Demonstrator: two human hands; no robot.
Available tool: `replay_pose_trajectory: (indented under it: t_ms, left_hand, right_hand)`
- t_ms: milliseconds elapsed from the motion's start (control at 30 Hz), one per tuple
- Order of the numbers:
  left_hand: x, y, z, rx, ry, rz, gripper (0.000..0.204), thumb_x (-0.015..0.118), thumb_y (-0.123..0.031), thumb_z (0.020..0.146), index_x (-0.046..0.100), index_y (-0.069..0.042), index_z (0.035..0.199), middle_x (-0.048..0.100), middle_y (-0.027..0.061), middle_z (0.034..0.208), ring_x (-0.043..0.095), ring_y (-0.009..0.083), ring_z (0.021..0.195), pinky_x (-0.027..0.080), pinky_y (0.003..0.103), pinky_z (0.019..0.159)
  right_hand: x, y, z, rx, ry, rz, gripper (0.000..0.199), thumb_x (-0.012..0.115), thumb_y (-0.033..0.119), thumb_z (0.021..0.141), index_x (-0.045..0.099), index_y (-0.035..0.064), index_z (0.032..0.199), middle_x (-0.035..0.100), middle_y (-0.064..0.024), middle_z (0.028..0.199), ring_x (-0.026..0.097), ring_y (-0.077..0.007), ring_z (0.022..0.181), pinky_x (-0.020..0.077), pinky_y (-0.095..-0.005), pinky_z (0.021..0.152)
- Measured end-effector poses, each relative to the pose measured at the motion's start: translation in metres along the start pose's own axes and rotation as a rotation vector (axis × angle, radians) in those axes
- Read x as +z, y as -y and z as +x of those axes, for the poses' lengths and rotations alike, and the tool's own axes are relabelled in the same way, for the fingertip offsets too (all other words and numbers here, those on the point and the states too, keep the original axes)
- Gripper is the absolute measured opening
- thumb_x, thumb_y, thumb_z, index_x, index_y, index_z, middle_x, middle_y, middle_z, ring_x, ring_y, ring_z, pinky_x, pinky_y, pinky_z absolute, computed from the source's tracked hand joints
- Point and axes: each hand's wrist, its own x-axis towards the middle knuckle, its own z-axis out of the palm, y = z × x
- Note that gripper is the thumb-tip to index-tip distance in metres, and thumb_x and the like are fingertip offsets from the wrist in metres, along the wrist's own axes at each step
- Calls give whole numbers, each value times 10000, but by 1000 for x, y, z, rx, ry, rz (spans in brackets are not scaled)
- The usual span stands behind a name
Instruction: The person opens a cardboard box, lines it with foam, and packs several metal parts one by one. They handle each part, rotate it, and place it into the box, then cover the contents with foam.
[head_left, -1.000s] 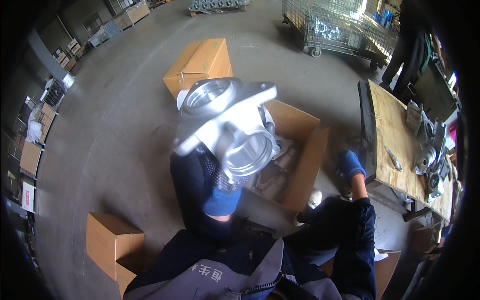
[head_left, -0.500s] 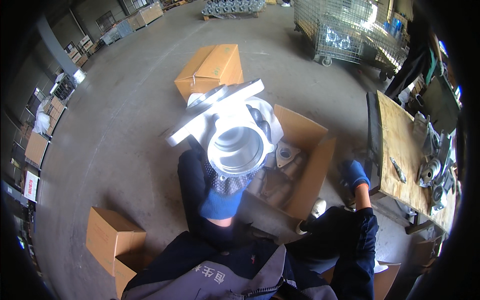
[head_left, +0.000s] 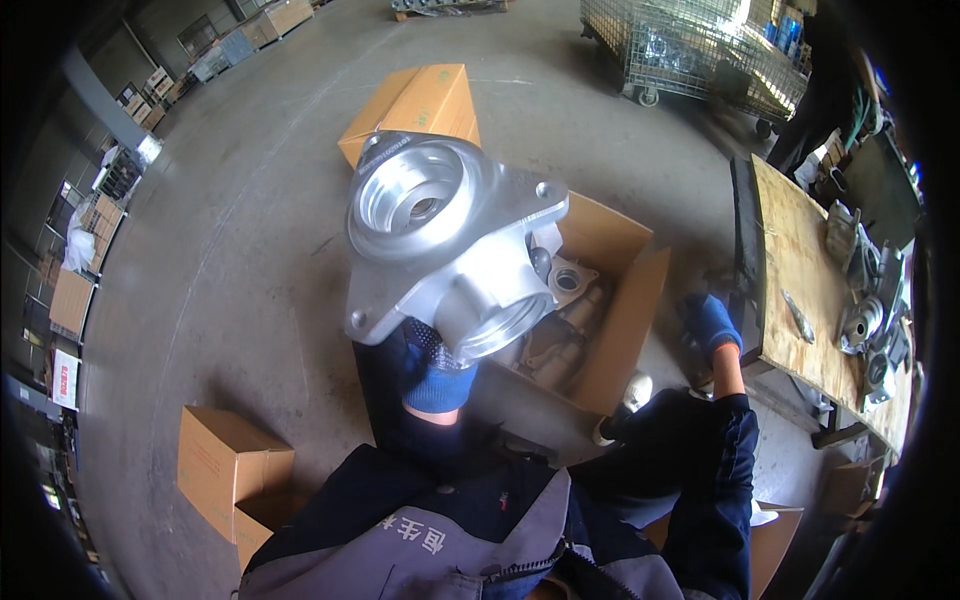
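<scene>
My left hand [head_left: 440, 362], in a blue glove with a dark dotted coating, holds up a large silver cast-metal housing [head_left: 470, 255]. The housing has a round bore, a flange with bolt holes and a second round opening low on its side. It hides most of my fingers. Behind it, an open cardboard box [head_left: 640, 300] holds several grey metal castings [head_left: 565, 345]. My right hand [head_left: 712, 322], also in a blue glove, is off to the right beside the wooden workbench [head_left: 785, 260]. Its fingers are curled in shadow, and anything inside them is hidden.
A closed cardboard box [head_left: 425, 105] stands on the floor beyond the housing. More cardboard boxes [head_left: 225, 455] are at lower left. Metal parts [head_left: 865, 325] lie along the bench's right side. Wire cages on wheels [head_left: 660, 60] stand at far right, near a person in dark clothes [head_left: 815, 120].
My left hand has turned the housing, so its round bore now faces up and its side opening points down to the right. My right hand has stayed almost in place.
</scene>
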Motion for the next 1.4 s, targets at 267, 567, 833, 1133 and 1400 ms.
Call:
replay_pose_trajectory:
  t_ms: [267, 567, 833, 1133, 1400]
  left_hand:
    - [1, -8, -39, 196, -249, 463, 634, 416, -433, 1019, 362, 11, 1467, 475, 211, 1436, 483, 317, 1318, 331, 495, 1129]
    - [-19, -15, -54, 223, -465, 805, 625, 494, -389, 996, 368, 16, 1454, 500, 214, 1393, 528, 323, 1261, 408, 465, 1069]
    - [-52, -11, 1, -69, -312, 520, 626, 565, -350, 976, 374, 21, 1443, 522, 217, 1354, 568, 329, 1210, 476, 439, 1016]
    - [-91, -47, 46, -197, -261, 1000, 683, 672, -309, 911, 379, 24, 1431, 539, 233, 1331, 603, 357, 1171, 548, 435, 952]
    - [-158, -110, 40, -413, -70, 2515, 857, 808, -281, 739, 405, -74, 1467, 589, 224, 1308, 575, 403, 1207, 490, 441, 1005]
  right_hand:
    - [11, -23, 15, -7, -7, 24, 198, 651, 203, 916, 731, 27, 958, 710, -166, 778, 701, -258, 640, 524, -374, 577]
    - [-21, 112, -49, -322, -132, 799, 228, 550, 34, 979, 645, 4, 1184, 725, -127, 1011, 714, -166, 828, 574, -288, 710]
    - [-62, 228, -91, -516, -9, 995, 390, 526, 160, 1021, 511, -6, 1374, 727, -159, 996, 722, -200, 870, 588, -320, 770]
    - [-39, 240, 2, -750, 190, 586, 695, 669, 311, 931, 375, 2, 1480, 636, -240, 1235, 679, -327, 1073, 576, -399, 912]
    - [31, 206, 89, -423, 187, 541, 468, 755, 318, 855, 668, 108, 1264, 689, -154, 1161, 690, -225, 1009, 540, -328, 913]
